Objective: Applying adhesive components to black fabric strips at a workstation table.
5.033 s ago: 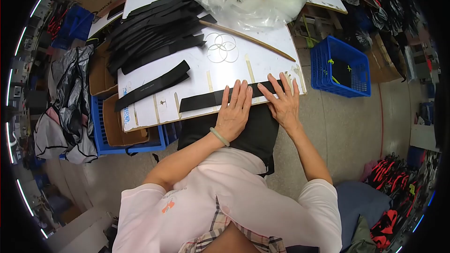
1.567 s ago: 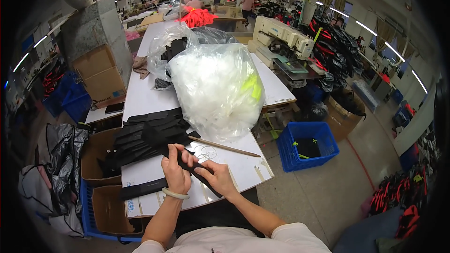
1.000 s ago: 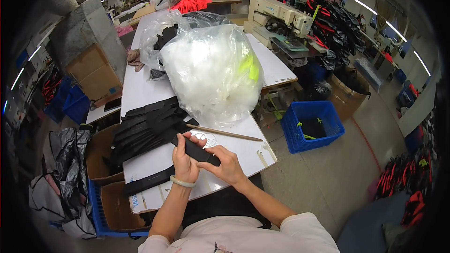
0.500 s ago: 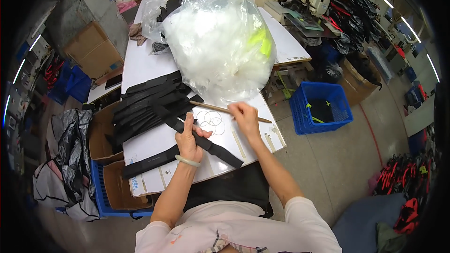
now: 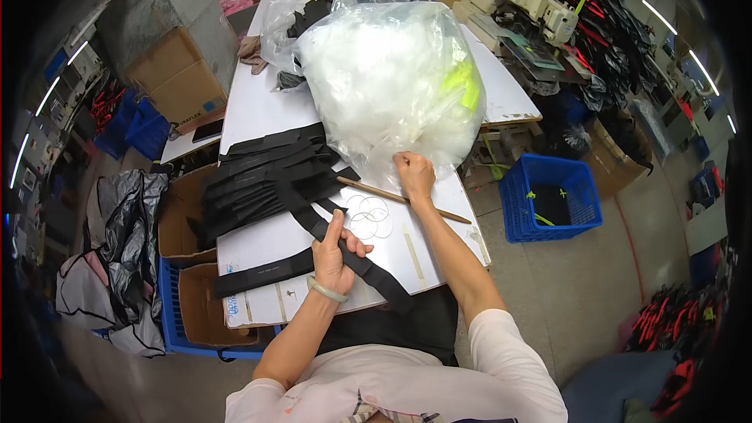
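Note:
A black fabric strap runs through my left hand, which is closed round it with the thumb pointing up. One end of the strap hangs past the table's near edge. My right hand is at the lower front of a big clear plastic bag full of white fluffy filling. Its fingers are bent closed against the bag; what they pinch is hidden. A thin wooden stick lies slantwise beneath the right wrist. Several thin rings overlap on the white tabletop between my hands.
Many black straps are heaped at the table's left, with a single strap in front. Cardboard boxes in a blue crate stand at the left edge. A blue basket is on the floor at right, below a sewing machine.
My right hand has gone from the wooden stick up to the front of the plastic bag. The left hand keeps the strap. The whole view has shifted a little.

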`<action>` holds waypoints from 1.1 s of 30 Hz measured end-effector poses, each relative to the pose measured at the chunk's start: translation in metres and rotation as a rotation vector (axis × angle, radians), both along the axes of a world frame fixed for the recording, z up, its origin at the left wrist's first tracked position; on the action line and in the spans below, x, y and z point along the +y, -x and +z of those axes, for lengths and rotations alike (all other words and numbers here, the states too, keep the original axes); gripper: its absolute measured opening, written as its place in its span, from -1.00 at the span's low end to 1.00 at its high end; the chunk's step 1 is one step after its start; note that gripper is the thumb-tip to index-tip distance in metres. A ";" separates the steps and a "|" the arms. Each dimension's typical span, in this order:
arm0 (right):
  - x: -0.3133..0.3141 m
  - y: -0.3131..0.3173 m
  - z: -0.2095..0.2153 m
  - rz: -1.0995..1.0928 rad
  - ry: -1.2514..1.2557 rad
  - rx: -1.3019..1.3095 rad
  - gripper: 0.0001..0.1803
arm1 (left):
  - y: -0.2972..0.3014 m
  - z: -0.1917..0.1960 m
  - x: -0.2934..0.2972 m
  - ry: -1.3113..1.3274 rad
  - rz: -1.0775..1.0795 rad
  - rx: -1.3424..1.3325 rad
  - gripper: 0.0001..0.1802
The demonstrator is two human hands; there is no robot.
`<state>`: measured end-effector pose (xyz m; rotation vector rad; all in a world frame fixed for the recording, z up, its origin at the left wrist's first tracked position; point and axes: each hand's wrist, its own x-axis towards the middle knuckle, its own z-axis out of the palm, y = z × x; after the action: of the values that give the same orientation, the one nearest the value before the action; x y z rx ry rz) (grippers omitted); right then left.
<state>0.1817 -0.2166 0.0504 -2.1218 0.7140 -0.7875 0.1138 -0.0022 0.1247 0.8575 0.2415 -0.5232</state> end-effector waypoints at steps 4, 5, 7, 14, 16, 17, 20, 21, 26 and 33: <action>0.005 0.024 0.021 0.055 0.124 0.206 -0.75 | -0.001 -0.004 -0.003 -0.004 -0.024 0.052 -0.64; 0.007 0.025 0.028 0.036 0.219 0.262 -0.76 | -0.002 -0.004 -0.005 -0.005 -0.034 0.071 -0.66; 0.009 0.033 0.041 0.019 0.319 0.322 -0.75 | 0.001 -0.003 -0.007 0.007 -0.067 0.058 -0.71; 0.052 0.119 0.081 0.334 0.101 -0.302 -0.76 | -0.003 -0.003 -0.011 0.171 -0.220 -0.017 -0.76; 0.063 0.141 0.080 0.387 0.141 -0.391 -0.70 | 0.000 0.002 -0.015 0.216 -0.212 -0.112 -0.80; 0.065 0.149 0.079 0.408 0.130 -0.408 -0.71 | 0.003 0.003 -0.013 0.237 -0.224 -0.165 -0.81; 0.065 0.157 0.086 0.451 0.088 -0.434 -0.77 | 0.013 0.014 -0.011 0.189 -0.195 -0.261 -0.83; 0.064 0.159 0.090 0.483 0.057 -0.442 -0.80 | 0.015 0.014 -0.010 0.186 -0.199 -0.259 -0.83; 0.076 0.162 0.099 0.491 -0.467 -0.424 -0.79 | 0.032 0.019 -0.007 0.124 -0.197 -0.349 -0.81; 0.060 0.177 0.116 0.769 -1.106 -0.178 -0.84 | 0.031 0.029 0.009 0.177 -0.408 -0.491 -0.62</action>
<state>0.0047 -0.1567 0.1667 -1.1109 0.1028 -0.0672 0.0825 0.0066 0.1533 0.8377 -0.4325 -0.6815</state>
